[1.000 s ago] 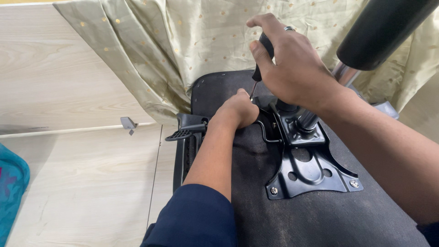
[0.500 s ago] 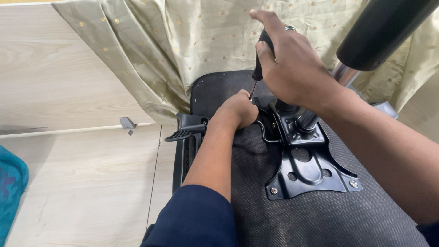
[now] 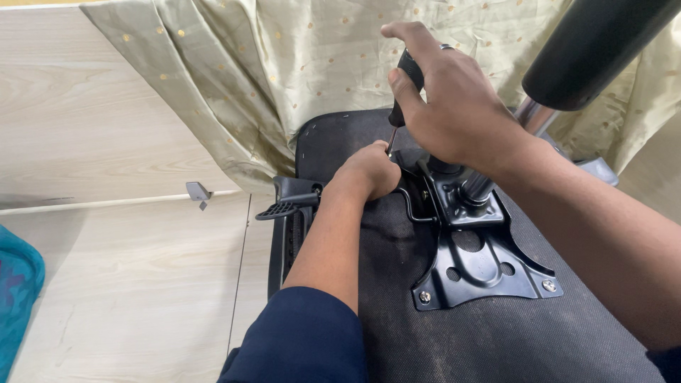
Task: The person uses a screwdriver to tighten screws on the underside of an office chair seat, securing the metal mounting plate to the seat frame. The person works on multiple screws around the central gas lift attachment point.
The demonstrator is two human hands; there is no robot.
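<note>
An office chair seat [image 3: 489, 340] lies upside down, its black fabric underside facing me. A black metal mechanism plate [image 3: 482, 266] is fixed to it, with a chrome gas cylinder [image 3: 528, 120] rising from it. My right hand [image 3: 454, 99] grips a black-handled screwdriver [image 3: 404, 85], whose shaft points down at the plate's far left corner. My left hand [image 3: 369, 170] is closed around the screwdriver's tip at that corner, fingers curled. Two screws [image 3: 424, 296] show at the plate's near corners. A black adjustment lever [image 3: 284, 207] sticks out to the left.
A pale gold dotted curtain [image 3: 269, 64] hangs behind the seat. Light wood-look flooring [image 3: 128, 284] spreads to the left, with a small grey bracket [image 3: 198, 191] on it. A teal object [image 3: 18, 284] is at the left edge. A black padded part [image 3: 596, 42] fills the top right.
My right hand has turned slightly on the screwdriver handle, fingers shifting around it. My left hand and the seat stay where they were.
</note>
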